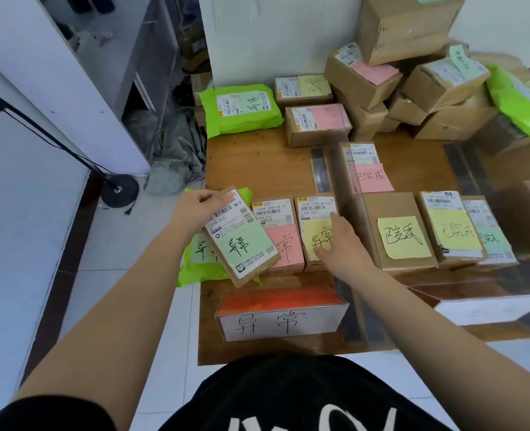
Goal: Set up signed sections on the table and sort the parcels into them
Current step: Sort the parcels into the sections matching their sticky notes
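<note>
Head view. The left hand (199, 204) grips a small cardboard parcel (241, 236) by its far end, fingers curled over the edge, and holds it tilted above the 9 o'clock edge of the table (257, 164). The parcel carries a green note. The right hand (338, 241) lies with fingers extended on the yellow-note box (318, 231), beside the pink-note box (277, 234).

Risks, as judgement:
- The held parcel hangs partly beyond the table edge. A loosened grip probably drops it to the floor.
- The green mailer (195, 269) beneath it overhangs the same edge. Weight placed on its outer half may tip both off.
- Pressure from the right hand may slide the yellow-note box across the clear divider (349, 231) line at 3 o'clock into the neighbouring section.
- The stacked boxes (413, 73) at 1 o'clock stand unevenly and may topple if bumped.

Surface and room. The table is brown wood. A clear sign holder (281, 315) with a handwritten label stands at 6 o'clock. The floor (108, 275) is pale tile. A round black stand base (119, 189) sits at 9 o'clock beside a white partition (71, 88).
</note>
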The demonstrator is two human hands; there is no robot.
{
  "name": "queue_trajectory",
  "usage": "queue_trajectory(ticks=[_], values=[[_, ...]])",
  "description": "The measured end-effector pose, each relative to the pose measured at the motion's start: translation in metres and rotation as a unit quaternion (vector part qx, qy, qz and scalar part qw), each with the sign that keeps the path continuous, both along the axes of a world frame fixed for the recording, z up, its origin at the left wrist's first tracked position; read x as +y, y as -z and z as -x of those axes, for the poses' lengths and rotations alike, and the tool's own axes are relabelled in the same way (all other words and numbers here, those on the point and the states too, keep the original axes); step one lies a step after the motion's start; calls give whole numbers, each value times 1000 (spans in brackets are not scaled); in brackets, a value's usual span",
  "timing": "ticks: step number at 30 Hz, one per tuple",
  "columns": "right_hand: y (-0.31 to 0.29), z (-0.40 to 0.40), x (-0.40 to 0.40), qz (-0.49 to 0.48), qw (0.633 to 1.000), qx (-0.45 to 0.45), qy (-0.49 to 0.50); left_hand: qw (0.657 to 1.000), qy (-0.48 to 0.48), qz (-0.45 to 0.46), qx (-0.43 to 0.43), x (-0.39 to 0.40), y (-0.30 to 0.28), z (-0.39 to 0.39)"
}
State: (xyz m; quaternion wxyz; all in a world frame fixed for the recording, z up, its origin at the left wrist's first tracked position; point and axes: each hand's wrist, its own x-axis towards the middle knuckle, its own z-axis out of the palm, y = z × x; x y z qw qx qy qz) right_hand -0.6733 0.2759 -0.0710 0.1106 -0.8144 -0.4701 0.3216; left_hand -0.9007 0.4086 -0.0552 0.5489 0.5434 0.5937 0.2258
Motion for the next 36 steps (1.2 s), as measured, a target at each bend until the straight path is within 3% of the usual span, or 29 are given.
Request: queue_trajectory(ticks=[4, 8, 10, 12, 14, 17, 24, 32, 36], values=[[2, 3, -1, 40, 988, -94, -117, 1000, 1, 8, -2, 3, 3, -3], [-7, 3, 5, 33, 979, -146, -140, 1000, 20, 6, 7, 5, 3, -10], [-20, 9, 13, -33, 990, -88, -107, 1000, 29, -3, 10, 8, 0, -15], [-36, 20, 29, -70, 993, 73, -57, 999, 46, -18, 4, 13, -10, -19], [-46, 32, 47, -41, 972, 230, -24, 998, 61, -33, -9, 21, -20, -24], [-49, 44, 68, -23, 943, 333, -6, 996, 54, -61, -29, 37, -34, -29], [-34, 26, 115, -81, 901, 413, 109, 992, -34, -103, -60, 75, -28, -40], [-8, 47, 193, -82, 891, 420, 149, 995, -73, -38, -51, 106, 8, -14], [11, 65, 219, -70, 888, 429, 152, 997, -43, 16, -57, 110, 19, -7]])
